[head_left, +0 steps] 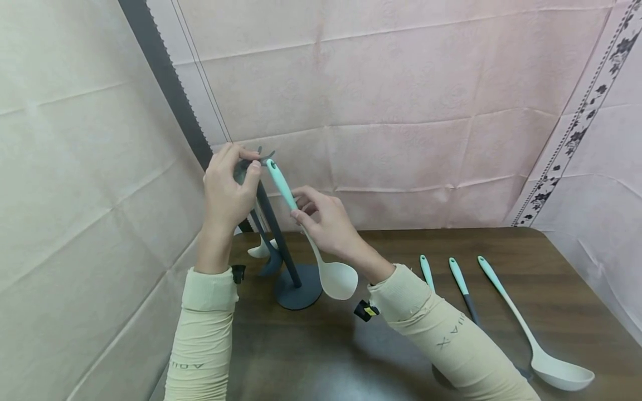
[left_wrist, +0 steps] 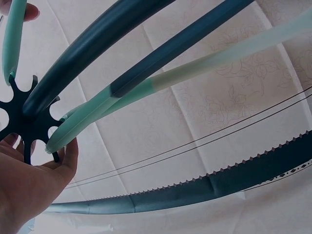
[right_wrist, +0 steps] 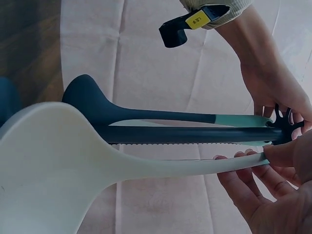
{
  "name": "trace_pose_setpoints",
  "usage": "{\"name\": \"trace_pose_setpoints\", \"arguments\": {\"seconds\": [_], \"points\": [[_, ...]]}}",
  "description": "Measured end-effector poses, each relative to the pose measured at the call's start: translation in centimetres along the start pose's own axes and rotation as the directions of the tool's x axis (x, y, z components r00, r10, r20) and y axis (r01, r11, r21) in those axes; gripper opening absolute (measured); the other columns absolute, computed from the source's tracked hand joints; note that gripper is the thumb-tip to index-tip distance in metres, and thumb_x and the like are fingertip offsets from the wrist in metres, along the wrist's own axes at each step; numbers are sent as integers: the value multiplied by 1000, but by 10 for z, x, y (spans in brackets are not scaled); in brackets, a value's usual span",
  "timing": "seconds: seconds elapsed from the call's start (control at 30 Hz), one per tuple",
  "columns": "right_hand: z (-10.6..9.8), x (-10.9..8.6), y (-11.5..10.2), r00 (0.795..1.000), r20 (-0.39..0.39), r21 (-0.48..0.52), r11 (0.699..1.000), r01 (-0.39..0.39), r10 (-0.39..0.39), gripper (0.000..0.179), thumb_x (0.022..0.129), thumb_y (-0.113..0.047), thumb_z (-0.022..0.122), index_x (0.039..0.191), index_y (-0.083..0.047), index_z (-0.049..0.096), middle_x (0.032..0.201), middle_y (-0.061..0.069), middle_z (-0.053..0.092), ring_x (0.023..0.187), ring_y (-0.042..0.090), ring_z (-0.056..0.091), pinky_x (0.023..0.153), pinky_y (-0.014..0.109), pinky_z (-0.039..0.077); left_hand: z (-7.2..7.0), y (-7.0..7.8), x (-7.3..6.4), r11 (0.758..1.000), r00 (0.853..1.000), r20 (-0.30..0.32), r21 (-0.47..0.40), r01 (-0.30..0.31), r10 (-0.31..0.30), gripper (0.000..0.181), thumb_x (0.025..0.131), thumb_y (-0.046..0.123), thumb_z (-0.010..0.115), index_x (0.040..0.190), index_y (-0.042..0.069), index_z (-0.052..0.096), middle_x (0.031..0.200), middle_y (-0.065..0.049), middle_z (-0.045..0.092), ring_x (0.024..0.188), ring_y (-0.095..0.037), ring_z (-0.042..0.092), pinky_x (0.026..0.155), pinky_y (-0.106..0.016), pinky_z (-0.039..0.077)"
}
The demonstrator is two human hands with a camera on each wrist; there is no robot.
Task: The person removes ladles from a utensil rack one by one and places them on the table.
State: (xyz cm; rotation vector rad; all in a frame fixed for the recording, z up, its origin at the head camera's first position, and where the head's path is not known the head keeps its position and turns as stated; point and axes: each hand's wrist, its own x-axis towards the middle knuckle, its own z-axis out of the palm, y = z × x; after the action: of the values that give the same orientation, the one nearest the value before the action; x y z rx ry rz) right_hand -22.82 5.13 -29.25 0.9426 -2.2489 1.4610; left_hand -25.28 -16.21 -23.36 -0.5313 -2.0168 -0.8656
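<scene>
My right hand (head_left: 326, 223) pinches a ladle (head_left: 338, 280) with a mint-green handle and white bowl, near where the handle meets the white shaft. The ladle slants, bowl down, its handle end up against a prong of the dark utensil stand (head_left: 278, 234). My left hand (head_left: 228, 181) grips the star-shaped hook top (left_wrist: 22, 114) of that stand, fingers and thumb at its prongs. From other prongs hang a dark-headed utensil (right_wrist: 87, 100) with a mint handle and a white-headed one (head_left: 259, 250). In the left wrist view, the ladle's handle (left_wrist: 13, 41) touches a prong tip.
On the brown table (head_left: 301, 351), to the right, lie a white ladle-like utensil (head_left: 562, 372), a dark-shafted utensil (head_left: 457, 273) and another mint handle (head_left: 426, 270), partly hidden by my right sleeve. Cloth walls (head_left: 401, 156) stand behind and to the left. The stand's round base (head_left: 298, 298) rests on the table.
</scene>
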Motion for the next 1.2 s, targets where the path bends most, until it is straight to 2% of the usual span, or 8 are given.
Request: {"name": "trace_pose_setpoints", "arguments": {"seconds": [0.17,0.4,0.7,0.93,1.2], "points": [[0,-1,0,1000,-6,11,1000,3,-3,28,103,-9,68,131,-11,66,97,4,72,86,17,71,70,30,62,0,0,-1,1000,1000,0,-4,4,-4,40,96,37,54,107,5,75,113,-11,72,114,-32,60,99,-57,42],[0,-1,0,1000,-7,39,999,10,-10,28,102,-7,68,131,-9,66,96,3,70,85,25,72,65,28,62,-1,-1,-1,1000,1000,-7,-6,0,-1,40,95,37,54,107,5,75,112,-11,72,113,-33,60,98,-56,42],[-1,-2,-1,1000,-14,38,999,4,-3,29,102,-7,68,132,-8,66,100,12,73,83,19,71,65,27,62,-1,0,-1,1000,1000,3,3,1,-1,41,96,39,53,108,5,75,112,-11,72,112,-33,59,97,-57,42],[-1,-2,0,999,-31,34,999,13,-12,29,102,-7,68,131,-8,67,98,7,72,84,30,74,64,28,61,0,1,-1,1000,1000,2,4,2,-2,42,96,39,53,108,5,75,112,-12,71,111,-33,59,95,-57,41],[-2,-2,1,999,-41,22,999,28,-27,29,102,-7,68,132,-8,67,99,10,73,81,17,71,64,28,61,0,1,0,1000,1000,4,6,1,-1,42,95,39,53,108,6,75,114,-11,72,114,-33,59,97,-59,42]]}}
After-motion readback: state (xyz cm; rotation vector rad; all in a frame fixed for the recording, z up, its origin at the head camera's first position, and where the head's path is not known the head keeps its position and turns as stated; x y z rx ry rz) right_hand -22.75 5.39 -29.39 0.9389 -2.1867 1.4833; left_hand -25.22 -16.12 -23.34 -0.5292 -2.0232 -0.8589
